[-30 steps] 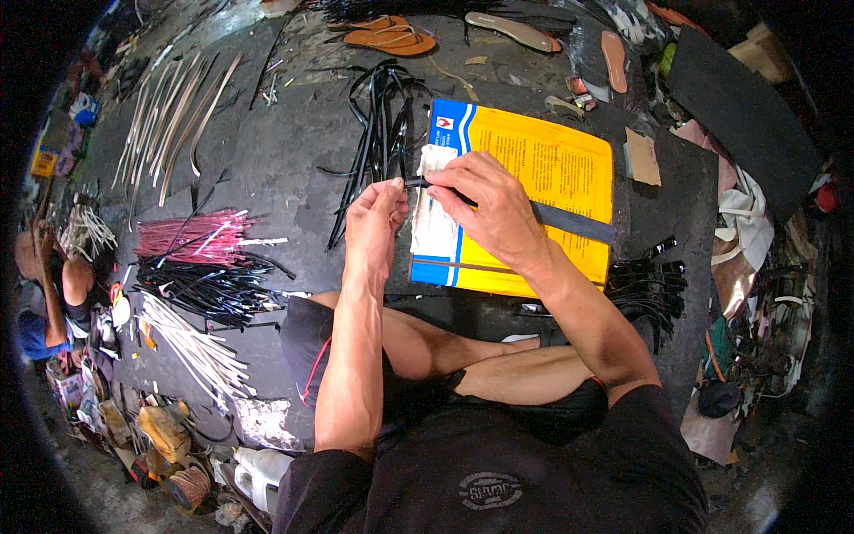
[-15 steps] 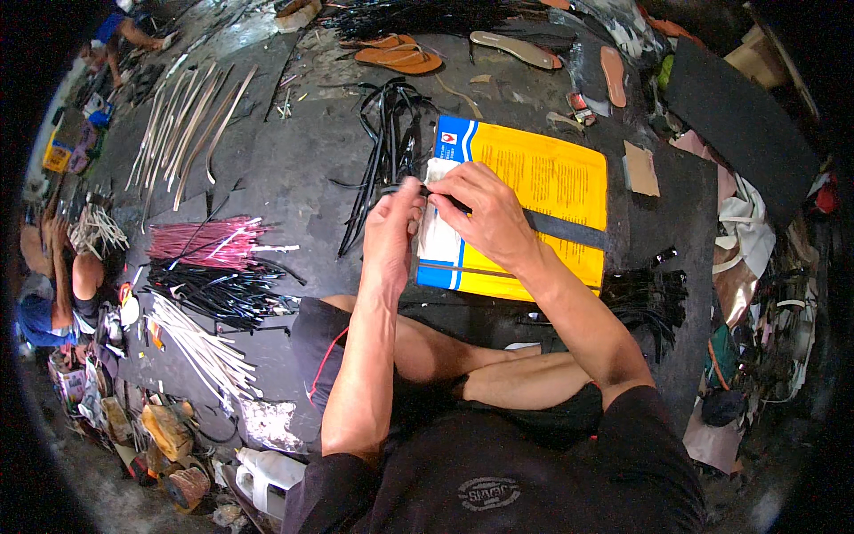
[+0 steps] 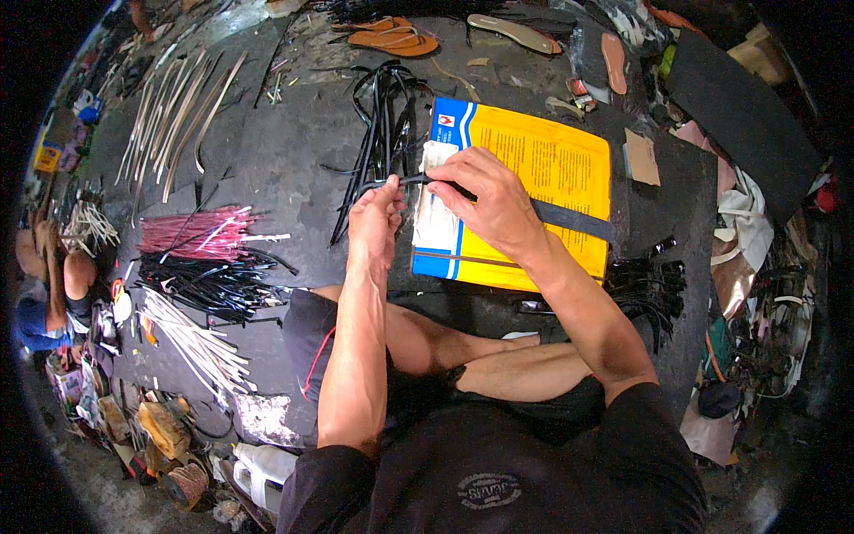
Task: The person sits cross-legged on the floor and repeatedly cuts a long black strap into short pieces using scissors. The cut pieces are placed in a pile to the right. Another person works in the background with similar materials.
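Note:
Between my two hands runs a thin black strip (image 3: 413, 181), held nearly level. My left hand (image 3: 375, 218) is closed, pinching the strip's left part between thumb and fingers. Close by on the right, my right hand (image 3: 487, 198) is also closed, with thumb and fingers on the same strip. Underneath my right hand lies a flat yellow and blue printed sheet (image 3: 569, 169), with a white patch (image 3: 436, 214) at its left side. A wide dark band (image 3: 574, 221) crosses the sheet. Beyond my left hand lies a bundle of glossy black strips (image 3: 384, 116).
Bundles of pink strips (image 3: 191, 235), black strips (image 3: 205, 283) and white strips (image 3: 196, 336) lie to the left; beige strips (image 3: 173, 116) are farther off. Brown sandals (image 3: 396, 40) and soles (image 3: 511, 34) lie at the far side. Another person's arm (image 3: 55, 267) shows at far left.
My left hand has moved left and slightly down, away from my right hand, so more of the black strip shows between them. The whole view has shifted slightly.

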A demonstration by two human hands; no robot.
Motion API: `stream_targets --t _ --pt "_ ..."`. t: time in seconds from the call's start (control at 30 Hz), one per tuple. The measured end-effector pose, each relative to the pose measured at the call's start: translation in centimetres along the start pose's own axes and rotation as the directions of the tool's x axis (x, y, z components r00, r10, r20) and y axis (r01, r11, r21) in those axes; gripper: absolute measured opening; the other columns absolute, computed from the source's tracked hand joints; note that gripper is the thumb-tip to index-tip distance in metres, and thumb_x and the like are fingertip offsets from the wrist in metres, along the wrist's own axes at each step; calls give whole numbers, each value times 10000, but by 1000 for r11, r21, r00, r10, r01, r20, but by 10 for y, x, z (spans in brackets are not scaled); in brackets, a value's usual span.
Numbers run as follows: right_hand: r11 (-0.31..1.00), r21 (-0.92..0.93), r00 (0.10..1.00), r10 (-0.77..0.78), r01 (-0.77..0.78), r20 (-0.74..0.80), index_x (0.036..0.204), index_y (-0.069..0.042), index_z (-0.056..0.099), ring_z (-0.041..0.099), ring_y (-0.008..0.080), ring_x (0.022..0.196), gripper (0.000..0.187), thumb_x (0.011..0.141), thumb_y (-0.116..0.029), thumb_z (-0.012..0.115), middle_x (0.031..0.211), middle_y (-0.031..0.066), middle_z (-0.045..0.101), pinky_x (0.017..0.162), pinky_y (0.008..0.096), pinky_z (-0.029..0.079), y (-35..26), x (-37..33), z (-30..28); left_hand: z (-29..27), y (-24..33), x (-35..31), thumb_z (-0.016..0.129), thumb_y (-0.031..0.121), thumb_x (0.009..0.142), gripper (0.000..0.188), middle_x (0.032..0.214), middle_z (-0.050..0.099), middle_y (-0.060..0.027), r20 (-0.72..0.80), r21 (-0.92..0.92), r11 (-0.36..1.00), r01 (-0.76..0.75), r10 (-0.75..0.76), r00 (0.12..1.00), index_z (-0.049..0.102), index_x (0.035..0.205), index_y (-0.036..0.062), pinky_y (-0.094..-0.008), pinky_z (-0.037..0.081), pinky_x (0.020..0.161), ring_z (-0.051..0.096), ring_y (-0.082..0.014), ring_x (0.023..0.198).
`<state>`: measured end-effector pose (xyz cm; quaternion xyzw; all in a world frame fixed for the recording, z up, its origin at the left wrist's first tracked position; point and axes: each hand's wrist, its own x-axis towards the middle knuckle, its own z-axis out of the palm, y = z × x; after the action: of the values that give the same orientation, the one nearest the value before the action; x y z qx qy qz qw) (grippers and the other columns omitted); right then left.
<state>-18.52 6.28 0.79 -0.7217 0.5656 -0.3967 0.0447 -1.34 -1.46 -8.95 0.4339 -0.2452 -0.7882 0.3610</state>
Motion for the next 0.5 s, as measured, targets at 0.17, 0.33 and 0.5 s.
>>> stream_targets --t 0.17,0.33,0.5 --pt "1000 -6 1000 3 -3 -8 1007 -32 738 673 307 892 148 872 -67 788 933 119 689 786 398 552 -2 1 1 -4 -5 13 756 261 980 215 808 629 12 -112 -17 999 30 -31 993 647 909 90 -209 409 604 536 -73 685" --pt "1000 13 1000 12 -12 -12 997 -25 738 672 318 888 142 873 -75 785 924 127 685 776 402 551 -6 3 0 4 2 3 706 403 990 353 871 636 -21 38 -584 805 101 -97 995 627 983 59 -270 448 656 586 -133 772" --pt "999 13 999 36 -36 2 987 -16 736 667 333 886 140 877 -89 780 927 135 684 780 417 544 -5 3 -1 22 20 -30 559 708 962 656 950 662 -53 121 -286 958 -8 44 992 638 1082 68 -292 475 809 605 -197 841"
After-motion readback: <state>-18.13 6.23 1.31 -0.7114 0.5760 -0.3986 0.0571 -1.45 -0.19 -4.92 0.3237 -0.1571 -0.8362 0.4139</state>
